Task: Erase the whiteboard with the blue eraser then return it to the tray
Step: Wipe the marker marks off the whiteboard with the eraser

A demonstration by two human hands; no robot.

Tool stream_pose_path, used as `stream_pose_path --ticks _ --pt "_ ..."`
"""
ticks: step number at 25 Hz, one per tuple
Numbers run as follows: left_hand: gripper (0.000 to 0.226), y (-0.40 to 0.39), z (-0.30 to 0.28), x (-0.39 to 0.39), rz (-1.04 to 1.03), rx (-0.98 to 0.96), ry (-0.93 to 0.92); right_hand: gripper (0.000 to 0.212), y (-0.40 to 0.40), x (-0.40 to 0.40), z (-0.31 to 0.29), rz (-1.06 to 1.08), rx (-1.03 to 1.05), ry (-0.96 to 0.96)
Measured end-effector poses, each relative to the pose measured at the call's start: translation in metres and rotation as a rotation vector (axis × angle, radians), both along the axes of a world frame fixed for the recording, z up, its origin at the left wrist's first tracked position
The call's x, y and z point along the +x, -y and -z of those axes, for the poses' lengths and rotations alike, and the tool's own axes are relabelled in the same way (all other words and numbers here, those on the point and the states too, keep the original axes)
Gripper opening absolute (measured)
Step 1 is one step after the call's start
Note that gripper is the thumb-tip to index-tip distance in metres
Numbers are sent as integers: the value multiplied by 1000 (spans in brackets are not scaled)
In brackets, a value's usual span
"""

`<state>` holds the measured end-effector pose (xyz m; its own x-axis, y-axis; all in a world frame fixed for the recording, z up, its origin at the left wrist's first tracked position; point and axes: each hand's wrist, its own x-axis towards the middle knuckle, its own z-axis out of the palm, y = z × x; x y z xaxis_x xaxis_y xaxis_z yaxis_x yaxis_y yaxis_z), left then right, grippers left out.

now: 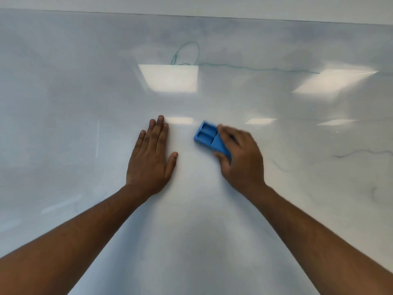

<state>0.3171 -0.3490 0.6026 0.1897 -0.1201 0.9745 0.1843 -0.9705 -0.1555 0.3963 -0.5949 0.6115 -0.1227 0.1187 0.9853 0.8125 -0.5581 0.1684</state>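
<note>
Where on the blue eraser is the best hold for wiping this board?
Grip the blue eraser across its long side edges, coming from the lower right as the right hand does. The ribbed plastic back faces out and the pad lies on the whiteboard, so only edges and back are free.

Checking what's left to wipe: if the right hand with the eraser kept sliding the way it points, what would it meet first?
Probably bare whiteboard, then the green loop; the right hand and blue eraser point up-left.
</note>
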Motion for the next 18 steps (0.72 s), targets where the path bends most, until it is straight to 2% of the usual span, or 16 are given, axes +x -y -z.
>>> stream_pose_path --ticks 2,6,9,10,13,14,15,18 --pt "79 4 -18 1 2 -40 17 68 -7 -4 -55 -5 166 -126" --pt "83 -6 -54 0 -16 -60 36 69 -13 -5 -149 56 351 -259" --pt "84 -21 -62 -4 -19 -9 43 70 -26 -16 -182 44 472 -320" --pt "83 -22 -61 -4 -17 -5 51 69 -38 -21 -179 58 431 -270" --pt "82 -22 -59 -4 9 -3 52 68 -66 -25 -140 115 81 -41" --pt "83 -24 -60 -6 11 6 42 68 -60 -22 -144 120 28 -11" --pt "83 -28 -61 -8 4 27 26 67 -50 -18 -158 123 64 -31" --pt "83 -42 -61 -14 -27 102 -12 68 -37 -21 -217 74 441 -298"
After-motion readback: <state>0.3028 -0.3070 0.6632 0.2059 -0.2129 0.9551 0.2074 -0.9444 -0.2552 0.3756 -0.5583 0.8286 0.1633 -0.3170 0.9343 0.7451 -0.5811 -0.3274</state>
